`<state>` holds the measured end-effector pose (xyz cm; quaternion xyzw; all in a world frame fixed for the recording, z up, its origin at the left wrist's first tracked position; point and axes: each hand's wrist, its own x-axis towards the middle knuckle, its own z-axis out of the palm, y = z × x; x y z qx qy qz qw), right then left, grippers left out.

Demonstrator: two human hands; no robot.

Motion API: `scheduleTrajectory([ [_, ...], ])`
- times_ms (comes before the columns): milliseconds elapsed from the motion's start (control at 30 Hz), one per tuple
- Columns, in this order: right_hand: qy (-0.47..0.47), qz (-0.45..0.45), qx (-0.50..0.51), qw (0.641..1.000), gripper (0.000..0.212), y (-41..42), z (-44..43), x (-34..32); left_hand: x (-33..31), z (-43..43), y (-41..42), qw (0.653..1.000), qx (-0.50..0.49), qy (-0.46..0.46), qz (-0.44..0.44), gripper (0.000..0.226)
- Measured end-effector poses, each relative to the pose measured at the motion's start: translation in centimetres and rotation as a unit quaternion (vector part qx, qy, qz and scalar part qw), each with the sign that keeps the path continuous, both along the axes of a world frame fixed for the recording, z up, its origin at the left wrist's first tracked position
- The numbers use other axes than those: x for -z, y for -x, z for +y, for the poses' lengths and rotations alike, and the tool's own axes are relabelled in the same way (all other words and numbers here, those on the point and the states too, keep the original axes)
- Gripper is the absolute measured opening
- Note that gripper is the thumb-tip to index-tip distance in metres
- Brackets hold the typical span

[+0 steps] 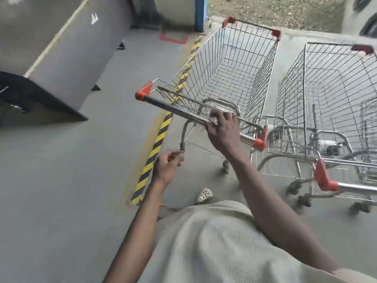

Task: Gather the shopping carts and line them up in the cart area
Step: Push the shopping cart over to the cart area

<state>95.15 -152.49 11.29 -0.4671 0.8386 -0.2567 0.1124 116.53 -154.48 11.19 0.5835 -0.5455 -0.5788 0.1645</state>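
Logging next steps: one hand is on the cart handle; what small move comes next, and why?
Probably bring the left hand onto the handle bar: only the right hand grips it, off-centre, and the cart stands beside the second cart, not nested, so two hands should steer straighter.

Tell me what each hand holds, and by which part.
The right hand grips the left cart by its handle bar, right of its middle. The left hand is loosely curled and holds nothing.
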Motion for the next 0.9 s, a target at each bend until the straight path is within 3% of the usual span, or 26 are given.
scheduleTrajectory([
  [67, -0.026, 0.073, 0.029, 0.997, 0.036, -1.1, -0.3, 1.2, -0.5, -3.0, 0.0, 0.999, 0.025, 0.029, -0.007, 0.017],
  [133, -0.037, 0.107, 0.069, 0.991, 0.038, -2.4, -0.8, 2.1, -1.1, -6.1, 0.7, 0.986, 0.082, 0.129, -0.060, 0.010],
  [233, -0.067, 0.130, 0.135, 0.980, 0.044, -3.8, -2.2, 2.8, -1.3, -11.1, 1.5, 0.893, 0.190, 0.372, -0.167, 0.033],
  [300, -0.092, 0.124, 0.176, 0.972, 0.053, -4.5, -2.5, 2.5, -1.7, -13.9, 1.9, 0.834, 0.251, 0.446, -0.206, 0.046],
  [400, -0.122, 0.100, 0.235, 0.959, 0.068, -6.0, -2.2, 2.2, -1.5, -17.5, 1.8, 0.801, 0.316, 0.469, -0.196, 0.048],
  [567, -0.184, 0.066, 0.268, 0.944, 0.056, -7.0, -2.5, 1.8, 1.3, -22.5, 2.4, 0.792, 0.402, 0.434, -0.148, 0.032],
  [900, -0.229, -0.023, 0.241, 0.943, 0.051, -1.5, -5.5, 0.5, 2.8, -25.7, 7.3, 0.752, 0.402, 0.492, -0.174, 0.044],
])
